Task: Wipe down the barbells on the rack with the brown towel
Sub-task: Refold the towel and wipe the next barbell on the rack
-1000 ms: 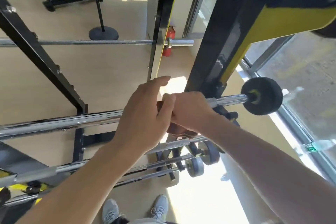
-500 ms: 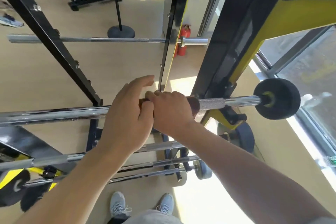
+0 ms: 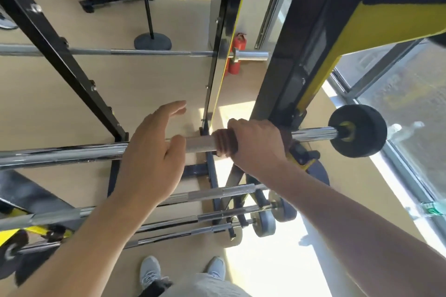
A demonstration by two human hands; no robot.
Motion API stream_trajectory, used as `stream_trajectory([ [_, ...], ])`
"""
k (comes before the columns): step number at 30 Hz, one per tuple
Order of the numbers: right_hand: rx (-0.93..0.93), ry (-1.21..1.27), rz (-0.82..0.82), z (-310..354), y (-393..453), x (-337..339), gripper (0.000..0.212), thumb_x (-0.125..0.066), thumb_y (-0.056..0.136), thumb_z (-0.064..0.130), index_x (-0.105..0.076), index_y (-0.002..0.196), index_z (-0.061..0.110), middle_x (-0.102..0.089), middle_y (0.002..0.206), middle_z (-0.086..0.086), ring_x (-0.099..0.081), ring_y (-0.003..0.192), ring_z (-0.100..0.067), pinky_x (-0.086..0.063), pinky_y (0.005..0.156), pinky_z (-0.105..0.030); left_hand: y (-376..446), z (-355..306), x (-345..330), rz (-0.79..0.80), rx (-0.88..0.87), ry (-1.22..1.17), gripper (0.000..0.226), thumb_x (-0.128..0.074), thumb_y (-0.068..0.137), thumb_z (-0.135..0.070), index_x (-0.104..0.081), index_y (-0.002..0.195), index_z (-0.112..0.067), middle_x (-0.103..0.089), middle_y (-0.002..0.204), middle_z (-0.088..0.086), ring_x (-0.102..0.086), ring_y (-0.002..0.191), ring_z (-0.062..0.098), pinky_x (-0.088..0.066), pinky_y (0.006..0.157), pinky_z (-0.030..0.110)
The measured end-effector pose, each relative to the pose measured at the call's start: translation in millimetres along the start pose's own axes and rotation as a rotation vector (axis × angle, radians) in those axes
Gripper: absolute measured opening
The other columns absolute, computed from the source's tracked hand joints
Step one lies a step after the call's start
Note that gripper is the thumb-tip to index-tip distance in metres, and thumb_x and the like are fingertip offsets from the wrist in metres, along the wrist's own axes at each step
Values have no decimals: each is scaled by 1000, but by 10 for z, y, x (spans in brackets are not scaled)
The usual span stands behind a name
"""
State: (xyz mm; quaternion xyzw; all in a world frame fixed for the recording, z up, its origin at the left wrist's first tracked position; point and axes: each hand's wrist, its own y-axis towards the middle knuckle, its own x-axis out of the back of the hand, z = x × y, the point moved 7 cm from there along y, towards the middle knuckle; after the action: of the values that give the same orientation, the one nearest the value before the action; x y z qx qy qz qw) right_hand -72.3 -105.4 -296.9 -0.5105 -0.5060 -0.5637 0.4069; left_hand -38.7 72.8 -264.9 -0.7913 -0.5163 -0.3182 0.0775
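As the left hand [image 3: 154, 152] lifts off the bar [image 3: 200, 143], fingers now spread and empty, the right hand [image 3: 258, 142] grips the towel [image 3: 223, 140] around it nearer the right plate [image 3: 357, 130], the wipe apparently progressing rightward.

The right hand [image 3: 257, 144] grips the brown towel [image 3: 225, 143] around the barbell [image 3: 200, 143]; the left hand [image 3: 152, 154] hovers open-fingered beside it.

The brown towel [image 3: 225, 143] wrapped round the top chrome barbell [image 3: 72, 153] shows only as a ribbed bunch beside the right hand [image 3: 259, 143], which covers the rest. The left hand [image 3: 152, 159] hides a stretch of that bar, whose left end runs off the frame. The grey sneakers [image 3: 150, 272] are partly hidden by clothing.
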Motion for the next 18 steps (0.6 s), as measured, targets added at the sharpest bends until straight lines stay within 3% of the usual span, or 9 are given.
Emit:
stream_trajectory([
  [2,88,44,-47,548,112,-33,30,-80,70,27,-60,92,19,-64,73,3,-62,64,-21,-42,66,-32,-4,88,118,-53,36,-21,48,-42,97,-10,-45,141,-30,-54,137,-17,-62,100,35,-51,93,47],
  [4,208,89,-14,1108,188,-44,21,-68,84,30,-58,98,18,-61,78,4,-57,68,-19,-40,69,-34,19,91,180,-82,49,-44,48,-41,96,-12,-47,139,-31,-57,135,-17,-61,110,20,-47,103,45],
  [6,257,87,12,1322,258,-61,11,-58,93,30,-55,96,19,-48,75,6,-47,67,-17,-35,67,-32,63,30,200,-83,27,-42,49,-39,94,-16,-47,140,-31,-57,135,-16,-61,106,16,-44,107,43],
  [9,217,83,-53,976,214,-9,29,-68,87,32,-40,84,23,-37,62,11,-43,50,-13,-32,57,-30,145,-48,177,-64,-13,-47,49,-37,92,-21,-44,140,-32,-56,135,-18,-53,82,15,-49,99,47],
  [13,47,5,190,-68,31,7,18,-65,90,40,-53,102,32,-61,80,14,-60,71,-13,-42,66,-28,156,-78,32,35,-74,-39,51,-34,92,-30,-42,142,-31,-54,137,-18,-49,57,3,-49,77,38],
  [16,-73,3,264,-515,-91,86,17,-66,90,43,-52,95,35,-63,81,16,-62,75,-10,-43,68,-26,84,-25,23,80,-91,-9,48,-39,96,-24,-43,144,-28,-54,138,-15,-52,54,-9,-43,73,29],
  [18,-79,-27,254,-456,-87,63,15,-66,90,42,-54,92,32,-64,78,14,-63,73,-10,-53,74,-29,44,86,132,66,-52,7,51,-39,93,-25,-43,144,-28,-54,137,-16,-45,51,-3,-47,75,31],
])
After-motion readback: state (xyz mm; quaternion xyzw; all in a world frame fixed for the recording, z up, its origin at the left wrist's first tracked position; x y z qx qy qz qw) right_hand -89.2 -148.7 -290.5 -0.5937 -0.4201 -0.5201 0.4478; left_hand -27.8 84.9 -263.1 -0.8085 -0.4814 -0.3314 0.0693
